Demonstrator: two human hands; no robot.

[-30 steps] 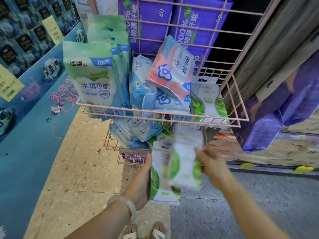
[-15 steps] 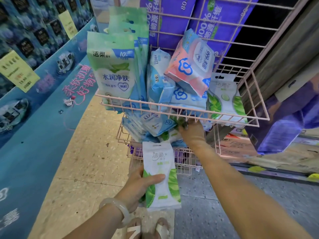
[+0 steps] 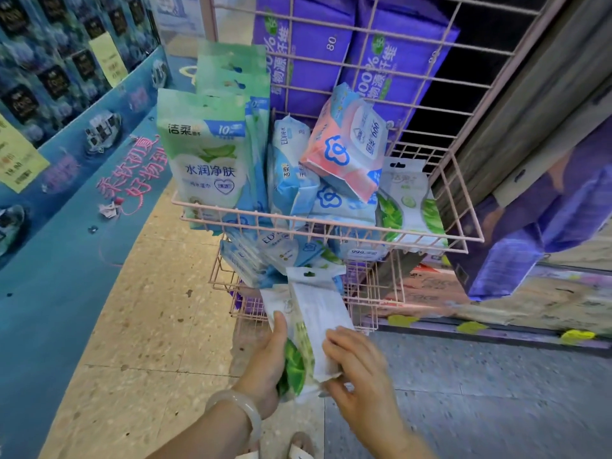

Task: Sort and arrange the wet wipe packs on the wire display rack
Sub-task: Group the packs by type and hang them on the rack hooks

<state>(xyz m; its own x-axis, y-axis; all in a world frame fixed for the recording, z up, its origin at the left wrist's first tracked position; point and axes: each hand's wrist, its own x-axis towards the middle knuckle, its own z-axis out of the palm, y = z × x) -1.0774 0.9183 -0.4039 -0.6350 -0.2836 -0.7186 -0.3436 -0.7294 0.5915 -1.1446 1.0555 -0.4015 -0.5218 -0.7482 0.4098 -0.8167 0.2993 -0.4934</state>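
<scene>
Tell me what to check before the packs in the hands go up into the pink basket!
1. Left hand grips the green-leaf packs: ok.
2. Right hand holds the white pack: ok.
3. Matching green-leaf pack at the right end of the upper basket: ok.
4. Free space beside it: cannot tell.
5. Pink pack lies tilted on the blue packs, untidy: not ok.

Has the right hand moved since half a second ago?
Yes. It was up under the upper basket; now the right hand is lower, pressing a white pack onto the green pack in the left hand.
</scene>
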